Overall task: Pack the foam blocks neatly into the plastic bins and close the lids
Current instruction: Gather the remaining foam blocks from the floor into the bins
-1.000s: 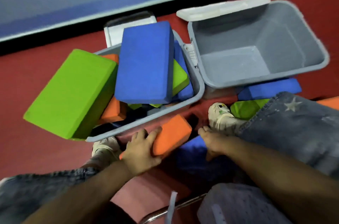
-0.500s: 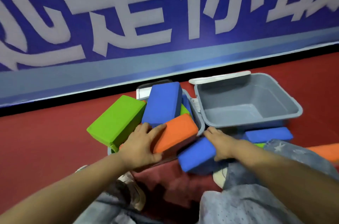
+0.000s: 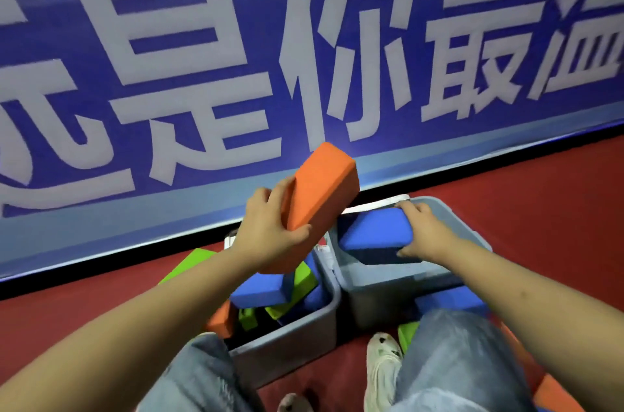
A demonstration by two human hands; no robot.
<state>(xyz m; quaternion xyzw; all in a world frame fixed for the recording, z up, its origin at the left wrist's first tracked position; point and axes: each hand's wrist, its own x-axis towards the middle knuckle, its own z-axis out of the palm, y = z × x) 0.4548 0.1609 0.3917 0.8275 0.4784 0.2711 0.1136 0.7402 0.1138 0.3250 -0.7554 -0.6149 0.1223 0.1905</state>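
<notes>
Red floor (image 3: 540, 209), orange block (image 3: 320, 188) now raised

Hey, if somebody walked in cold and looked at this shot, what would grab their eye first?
Probably the orange foam block, raised high at centre in the left hand against the blue banner with its big white characters. Next, the right hand holding a blue block over the right grey bin. Beside it, the left bin holds a jumble of blue, green and orange blocks.
</notes>
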